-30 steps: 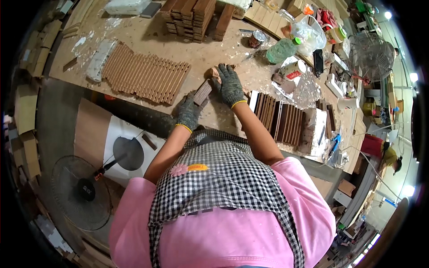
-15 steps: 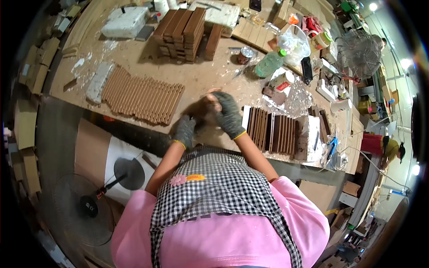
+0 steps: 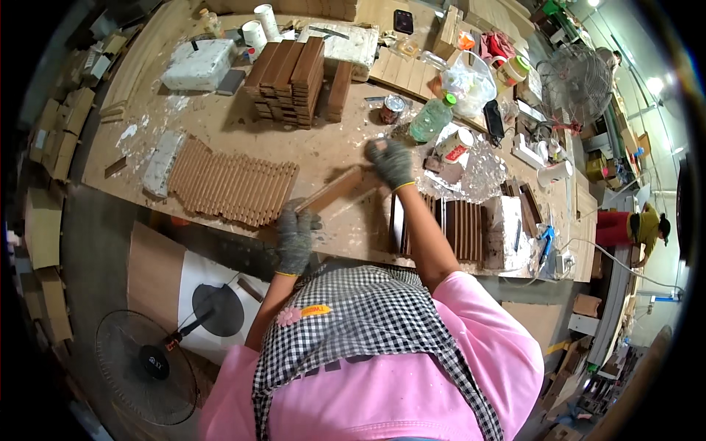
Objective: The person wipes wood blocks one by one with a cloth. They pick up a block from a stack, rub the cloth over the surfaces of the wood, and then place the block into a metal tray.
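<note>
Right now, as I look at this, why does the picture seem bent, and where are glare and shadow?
In the head view, the fisheye lens bends edges and leaves black corners; there too, a ceiling light glares at upper right, a shadow falls left of the stacked brown boards, and the gloved left hand and right hand are visible.

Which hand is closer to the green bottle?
Right. The right hand is left of the green bottle and somewhat lower in the picture; the left hand is farther left and lower still.
</note>
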Available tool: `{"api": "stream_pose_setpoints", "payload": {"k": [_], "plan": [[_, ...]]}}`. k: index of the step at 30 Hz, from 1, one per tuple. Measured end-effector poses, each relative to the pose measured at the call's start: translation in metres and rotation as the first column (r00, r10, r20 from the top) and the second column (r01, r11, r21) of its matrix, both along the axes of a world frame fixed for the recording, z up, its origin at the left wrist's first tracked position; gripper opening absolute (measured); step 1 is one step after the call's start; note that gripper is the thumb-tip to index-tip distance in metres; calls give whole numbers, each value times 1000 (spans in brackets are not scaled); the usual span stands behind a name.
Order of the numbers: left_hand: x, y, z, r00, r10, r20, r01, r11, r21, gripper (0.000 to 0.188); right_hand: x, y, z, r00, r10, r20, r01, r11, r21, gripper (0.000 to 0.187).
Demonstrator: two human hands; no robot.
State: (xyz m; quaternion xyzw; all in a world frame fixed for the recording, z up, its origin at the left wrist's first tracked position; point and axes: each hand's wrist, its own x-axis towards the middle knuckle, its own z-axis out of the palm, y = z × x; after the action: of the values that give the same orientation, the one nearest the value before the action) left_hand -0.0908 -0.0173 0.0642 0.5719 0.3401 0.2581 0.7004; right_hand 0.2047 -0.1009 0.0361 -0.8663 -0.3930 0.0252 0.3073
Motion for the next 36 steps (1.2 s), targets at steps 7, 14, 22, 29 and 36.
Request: {"api": "stream_pose_setpoints", "payload": {"k": [7,14,22,29,36], "plan": [[4,17,-62,993,82,86,-72,991,-115,45,54,-40,-29,944,-149,-296,300,764,572,31],[-2,7,-69,939,-137,-316,263,878,399,62,-50,-18,15,975,-93,-202,182,855,487,36],[27,14,-86,967,30,-252,-183,769,-613,52,-120,15,-24,882,469,-50,-471,880,-58,57],[12,19,-144,775,-166,-610,354,913,202,43,-135,21,-3,860,458,224,-321,828,-459,55],[31,4,-83,985,111,-131,-159,873,-461,41,-75,18,-44,940,311,138,-293,946,-136,51]]}}
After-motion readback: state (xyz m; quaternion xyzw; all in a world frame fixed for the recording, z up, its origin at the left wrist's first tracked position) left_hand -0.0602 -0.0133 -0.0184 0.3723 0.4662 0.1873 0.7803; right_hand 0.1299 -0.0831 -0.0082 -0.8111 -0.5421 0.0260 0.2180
